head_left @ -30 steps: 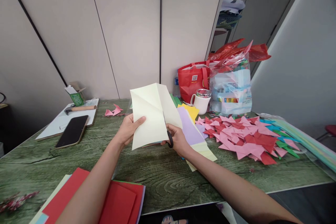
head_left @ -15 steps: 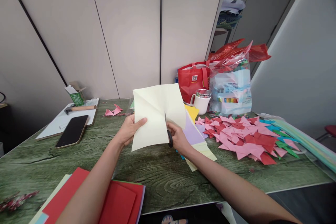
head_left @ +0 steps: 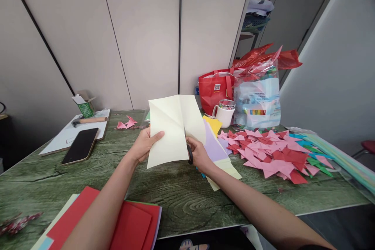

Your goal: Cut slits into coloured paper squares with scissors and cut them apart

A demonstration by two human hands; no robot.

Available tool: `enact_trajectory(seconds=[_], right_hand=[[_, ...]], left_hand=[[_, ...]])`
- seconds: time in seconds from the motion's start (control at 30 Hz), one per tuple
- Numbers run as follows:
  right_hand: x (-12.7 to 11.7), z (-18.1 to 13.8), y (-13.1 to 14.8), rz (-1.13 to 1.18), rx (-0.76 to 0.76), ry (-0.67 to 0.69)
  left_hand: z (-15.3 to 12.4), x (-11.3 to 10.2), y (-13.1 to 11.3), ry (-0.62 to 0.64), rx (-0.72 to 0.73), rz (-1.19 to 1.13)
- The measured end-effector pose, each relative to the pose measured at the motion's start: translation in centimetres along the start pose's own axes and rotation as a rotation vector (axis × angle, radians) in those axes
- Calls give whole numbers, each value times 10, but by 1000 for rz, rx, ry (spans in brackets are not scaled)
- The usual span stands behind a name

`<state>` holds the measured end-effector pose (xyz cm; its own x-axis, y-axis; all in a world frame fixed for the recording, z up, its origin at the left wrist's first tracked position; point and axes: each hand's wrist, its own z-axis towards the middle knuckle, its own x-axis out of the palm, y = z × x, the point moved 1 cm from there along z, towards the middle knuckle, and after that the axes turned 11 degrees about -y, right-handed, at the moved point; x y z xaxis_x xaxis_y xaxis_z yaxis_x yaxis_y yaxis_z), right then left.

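A creased, pale cream sheet of paper [head_left: 167, 134] is held up above the table. My left hand [head_left: 144, 143] pinches its left edge, thumb on the near face and the fingers behind. In my right hand [head_left: 199, 155] is a pair of scissors [head_left: 190, 154] with black handles, the fingers closed round them. The blades point upward into a cut that runs from the lower edge along the middle crease. Right of the cut, the paper bends back behind my right hand. Much of the scissors is hidden by the paper and my fingers.
Folded pink and red paper pieces [head_left: 272, 152] are heaped at right. Behind stand a white mug [head_left: 225, 116], a red bag [head_left: 212, 93] and a plastic bag [head_left: 258, 101]. Left are a phone [head_left: 80, 146] and a hammer [head_left: 89, 120]. Red sheets [head_left: 131, 222] lie near my left forearm.
The right part of the paper has bent further back and its top right corner has shifted left. The scissors' visible blade looks shorter. Both hands stay in about the same place.
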<state>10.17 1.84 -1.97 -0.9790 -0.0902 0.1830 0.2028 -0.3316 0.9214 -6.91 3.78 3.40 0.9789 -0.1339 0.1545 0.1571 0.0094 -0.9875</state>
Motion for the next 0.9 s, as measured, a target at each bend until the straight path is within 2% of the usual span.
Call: enact_trajectory(seconds=[0.9], right_hand=[[1, -1, 0, -23, 18, -65]], left_hand=[[-2, 1, -1, 10, 1, 8]])
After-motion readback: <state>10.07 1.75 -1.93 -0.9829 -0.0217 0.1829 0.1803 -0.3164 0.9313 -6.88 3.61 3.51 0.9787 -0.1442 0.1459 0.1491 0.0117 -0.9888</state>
